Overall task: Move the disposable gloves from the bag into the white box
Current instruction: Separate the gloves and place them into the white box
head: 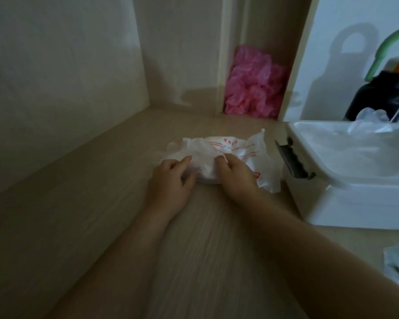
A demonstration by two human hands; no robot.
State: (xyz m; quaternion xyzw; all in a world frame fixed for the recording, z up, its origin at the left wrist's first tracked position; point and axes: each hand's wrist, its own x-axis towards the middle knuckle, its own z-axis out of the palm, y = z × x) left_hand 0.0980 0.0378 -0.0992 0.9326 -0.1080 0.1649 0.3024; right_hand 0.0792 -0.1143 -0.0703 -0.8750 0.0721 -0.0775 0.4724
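Grips the crumpled, red-printed bag at its near left end with the left hand, fingers curled round it; pinches its near right part with the right hand. Lies mid-surface, just left of the white box (clear gloves poking above its far rim). Pale wood-grain surface, walled along the left and far edges; pink bundle in a far alcove, black bottle beyond the box.

Two bare forearms showing along their whole visible length; left grip and right grip showing bare too, fingernails looking short, rounded
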